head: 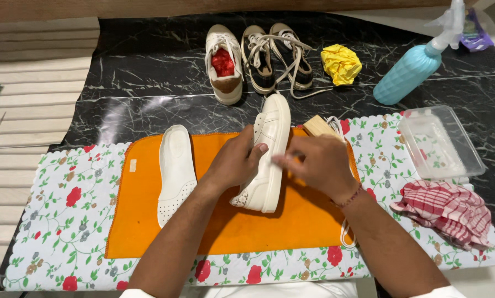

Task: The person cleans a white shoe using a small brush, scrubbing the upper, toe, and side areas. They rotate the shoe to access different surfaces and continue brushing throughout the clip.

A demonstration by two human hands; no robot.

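Holding: my left hand [233, 165] is wrapped around the white sneaker [266, 157], thumb over its upper, keeping it tipped on its side above the orange cloth [148, 221].
Right hand: my right hand [319, 165] sits against the sneaker's sole edge; the fingertips are blurred, so I cannot tell whether they pinch anything or only press.
Sneaker's place: middle of the orange cloth, toe pointing away from me, heel end nearest my left wrist.
Beside it: a white insole [175, 171] lies flat on the cloth just left of my left hand, apart from the shoe.
Behind my right hand: a wooden block or brush back [319, 127] and a loose white lace [344, 232] trailing off the cloth.
Further out: flowered mat [65, 209], clear plastic tray [440, 143], red checked rag [451, 209], blue spray bottle [413, 72], crumpled yellow cloth [341, 63], three more shoes [258, 60] on the dark table.
Risk: as I judge it, the shoe balances on a narrow edge, so a hard push from the right could roll it out of my left hand's hold onto the insole.
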